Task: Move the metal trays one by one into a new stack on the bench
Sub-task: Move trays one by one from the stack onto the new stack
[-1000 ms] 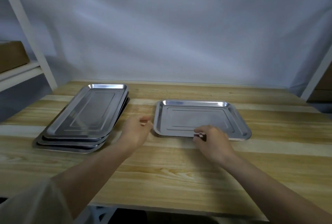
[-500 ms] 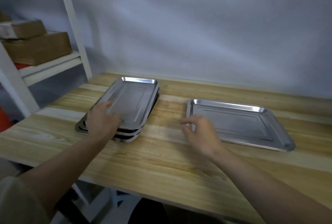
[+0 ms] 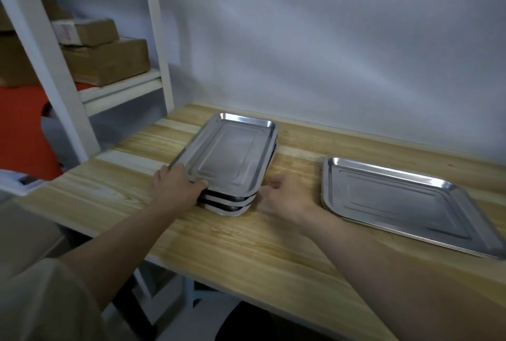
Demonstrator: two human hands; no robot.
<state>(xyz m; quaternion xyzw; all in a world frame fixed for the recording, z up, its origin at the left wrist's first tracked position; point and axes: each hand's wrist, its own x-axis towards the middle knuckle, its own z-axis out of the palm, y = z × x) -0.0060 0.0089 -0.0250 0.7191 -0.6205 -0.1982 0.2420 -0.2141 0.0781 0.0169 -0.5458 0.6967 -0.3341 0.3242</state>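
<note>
Cardboard boxes [image 3: 104, 64] sat on a shelf far L, then L hand [image 3: 175, 187] gripped the near-L corner of the top tray [image 3: 232, 154] of the left stack [image 3: 227, 205] on the bench [image 3: 246, 245], thumb over its rim, R hand [image 3: 284, 195] hung relaxed w/ nothing in it just beside that stack's near-R corner, and the low stack [image 3: 405, 203] lay well apart at R.
</note>
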